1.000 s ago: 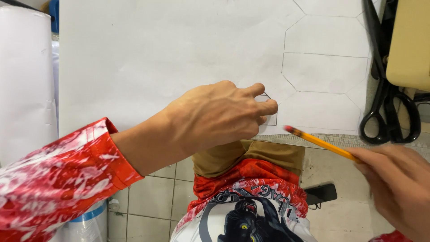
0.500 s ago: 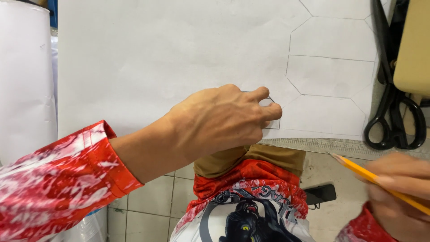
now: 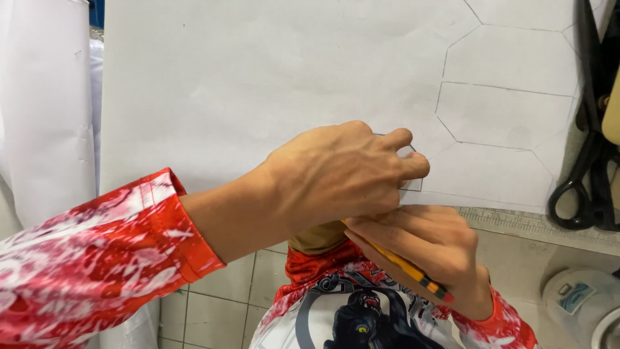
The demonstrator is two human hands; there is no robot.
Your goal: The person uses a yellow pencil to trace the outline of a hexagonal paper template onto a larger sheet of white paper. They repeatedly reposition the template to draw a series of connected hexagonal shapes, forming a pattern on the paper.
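So the big white sheet of paper [image 3: 258,84] takes up most of the view, spread flat on the table with hexagon-ish pencil outlines drawn across its 1 to 3 o'clock side. A second white sheet [image 3: 45,110] lies along the 9 o'clock edge. Black scissors [image 3: 584,187] lie at 3 o'clock, just off the big sheet's edge, and a ruler [image 3: 536,223] runs along the table edge below them. The left hand [image 3: 342,174] comes in from 8 o'clock in a red and white sleeve, fingers curled down, pressing a small paper template [image 3: 413,184] flat on the sheet near centre; only a corner of it shows. The right hand [image 3: 426,249] sits just under it at 5 o'clock, touching it, closed around a yellow pencil [image 3: 403,265]. The pencil's tip is hidden under the left hand, red end pointing to 4 o'clock.
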